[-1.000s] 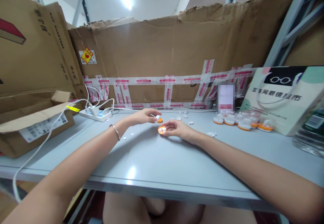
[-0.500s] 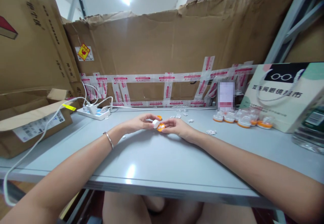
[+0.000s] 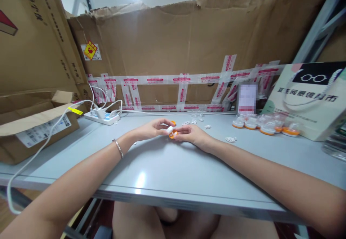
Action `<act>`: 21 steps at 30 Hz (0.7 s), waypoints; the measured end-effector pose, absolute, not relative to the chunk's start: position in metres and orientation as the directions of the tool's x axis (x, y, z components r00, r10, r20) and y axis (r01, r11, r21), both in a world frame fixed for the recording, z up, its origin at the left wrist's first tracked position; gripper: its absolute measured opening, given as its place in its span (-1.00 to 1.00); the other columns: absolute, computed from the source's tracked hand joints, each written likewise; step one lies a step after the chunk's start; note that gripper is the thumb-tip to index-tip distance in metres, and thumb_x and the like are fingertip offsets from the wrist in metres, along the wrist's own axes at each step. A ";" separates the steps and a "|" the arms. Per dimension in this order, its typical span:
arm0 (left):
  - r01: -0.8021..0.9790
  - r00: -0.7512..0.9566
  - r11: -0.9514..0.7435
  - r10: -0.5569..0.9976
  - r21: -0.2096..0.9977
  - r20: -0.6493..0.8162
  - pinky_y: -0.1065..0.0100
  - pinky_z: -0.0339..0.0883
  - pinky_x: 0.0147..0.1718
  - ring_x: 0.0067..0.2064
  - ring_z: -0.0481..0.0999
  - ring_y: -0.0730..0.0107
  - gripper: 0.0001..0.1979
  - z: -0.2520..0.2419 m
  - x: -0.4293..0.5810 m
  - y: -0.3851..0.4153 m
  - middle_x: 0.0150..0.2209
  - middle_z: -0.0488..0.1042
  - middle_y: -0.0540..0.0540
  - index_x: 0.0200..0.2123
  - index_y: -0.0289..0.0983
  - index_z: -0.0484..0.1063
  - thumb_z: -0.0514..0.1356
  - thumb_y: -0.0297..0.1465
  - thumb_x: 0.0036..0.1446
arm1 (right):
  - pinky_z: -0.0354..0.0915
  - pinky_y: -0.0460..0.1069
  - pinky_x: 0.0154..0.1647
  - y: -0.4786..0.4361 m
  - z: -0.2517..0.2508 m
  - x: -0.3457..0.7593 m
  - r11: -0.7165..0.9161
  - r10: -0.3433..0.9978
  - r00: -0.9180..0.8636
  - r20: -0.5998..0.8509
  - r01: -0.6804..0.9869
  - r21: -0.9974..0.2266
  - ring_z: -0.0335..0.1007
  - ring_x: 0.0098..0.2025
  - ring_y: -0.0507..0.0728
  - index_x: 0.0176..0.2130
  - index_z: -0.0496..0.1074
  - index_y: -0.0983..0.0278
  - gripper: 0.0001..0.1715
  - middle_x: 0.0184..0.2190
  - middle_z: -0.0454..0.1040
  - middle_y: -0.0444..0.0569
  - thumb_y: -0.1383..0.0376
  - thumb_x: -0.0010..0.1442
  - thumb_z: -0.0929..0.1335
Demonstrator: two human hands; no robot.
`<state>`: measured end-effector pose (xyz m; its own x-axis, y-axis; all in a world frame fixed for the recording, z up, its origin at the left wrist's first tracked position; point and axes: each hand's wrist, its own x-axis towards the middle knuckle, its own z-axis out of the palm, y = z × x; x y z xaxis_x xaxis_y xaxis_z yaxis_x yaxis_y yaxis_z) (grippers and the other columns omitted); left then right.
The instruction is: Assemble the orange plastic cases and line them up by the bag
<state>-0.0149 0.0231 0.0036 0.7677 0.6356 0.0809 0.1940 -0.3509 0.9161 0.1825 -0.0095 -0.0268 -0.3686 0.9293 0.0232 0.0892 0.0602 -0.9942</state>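
Near the middle of the grey table, my left hand [image 3: 154,129] pinches a small white piece [image 3: 170,130], whose exact kind I cannot make out. Close against it, my right hand [image 3: 193,135] grips a small round orange part [image 3: 173,134] between thumb and fingers. The two pieces meet or nearly meet; I cannot tell whether they are joined. Another orange part [image 3: 173,123] shows just behind my left fingertips. Small white printed pieces [image 3: 193,122] lie past my right hand, and a further patterned bit [image 3: 230,139] lies to its right.
Several clear-topped pieces with orange bases [image 3: 267,128] are grouped at the right, before a paper bag [image 3: 305,104] and a phone-like screen [image 3: 248,98]. A white power strip [image 3: 104,118] with cables and an open carton [image 3: 40,129] stand left. A large cardboard sheet [image 3: 162,44] closes off the back.
The white piece in my left hand has come closer to the orange part in my right hand. The whole view has shifted slightly.
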 end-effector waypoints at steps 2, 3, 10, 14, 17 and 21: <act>0.187 0.769 -0.349 0.634 0.918 0.085 0.24 0.18 -0.04 -0.03 0.34 0.34 -0.66 0.004 -0.014 0.022 0.03 0.27 -0.21 -0.13 -0.30 0.28 0.20 -0.34 -0.01 | 0.30 -0.05 -0.19 -0.010 -0.026 0.183 0.045 0.930 -0.367 0.014 0.077 -0.996 0.43 -0.34 0.02 -0.22 0.48 0.29 -0.58 -0.36 0.54 -0.07 0.30 -0.17 0.45; 0.179 0.770 -0.350 0.631 0.920 0.091 0.23 0.17 -0.04 -0.01 0.32 0.31 -0.66 0.004 -0.013 0.021 0.04 0.26 -0.22 -0.14 -0.31 0.28 0.20 -0.34 -0.01 | 0.30 -0.06 -0.21 -0.010 -0.025 0.183 0.039 0.932 -0.364 0.009 0.073 -0.997 0.42 -0.36 0.01 -0.22 0.48 0.30 -0.58 -0.37 0.54 -0.06 0.29 -0.17 0.46; 0.138 0.793 -0.419 0.590 0.897 0.153 0.21 0.18 -0.04 0.04 0.28 0.25 -0.69 0.002 -0.010 0.020 0.00 0.27 -0.24 -0.17 -0.32 0.26 0.20 -0.38 -0.01 | 0.28 -0.10 -0.28 -0.009 -0.027 0.183 -0.008 0.940 -0.341 -0.019 0.035 -0.999 0.39 -0.39 -0.01 -0.26 0.50 0.32 -0.60 -0.39 0.53 -0.04 0.30 -0.20 0.47; 0.140 0.802 -0.512 0.561 0.848 0.206 0.21 0.19 -0.05 0.01 0.30 0.28 -0.75 0.001 -0.008 0.019 -0.07 0.30 -0.21 -0.19 -0.32 0.25 0.16 -0.44 0.02 | 0.27 -0.10 -0.28 -0.008 -0.030 0.183 -0.019 0.934 -0.358 -0.016 -0.004 -1.000 0.39 -0.39 -0.02 -0.25 0.49 0.33 -0.58 -0.39 0.53 -0.05 0.31 -0.21 0.48; 0.148 0.804 -0.638 0.523 0.756 0.284 0.22 0.18 -0.02 -0.01 0.31 0.32 -0.78 0.000 -0.007 0.018 -0.12 0.31 -0.17 -0.21 -0.33 0.27 0.13 -0.51 0.01 | 0.27 -0.10 -0.24 -0.010 -0.029 0.182 -0.020 0.926 -0.377 -0.007 -0.030 -0.999 0.40 -0.37 -0.02 -0.24 0.48 0.33 -0.57 -0.39 0.53 -0.08 0.32 -0.21 0.48; 0.207 0.805 -0.776 0.481 0.596 0.346 0.22 0.19 -0.03 -0.06 0.34 0.35 -0.77 -0.001 -0.007 0.020 -0.16 0.34 -0.14 -0.21 -0.33 0.30 0.10 -0.57 0.00 | 0.28 -0.09 -0.19 -0.013 -0.027 0.180 -0.013 0.933 -0.360 0.006 -0.050 -0.999 0.42 -0.37 -0.02 -0.24 0.45 0.33 -0.56 -0.40 0.52 -0.11 0.36 -0.22 0.48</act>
<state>-0.0068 0.0200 -0.0008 0.8054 0.4810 0.3465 0.2072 -0.7761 0.5956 0.1799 -0.0128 -0.0269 -0.3604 0.9328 0.0056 -0.0499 -0.0133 -0.9987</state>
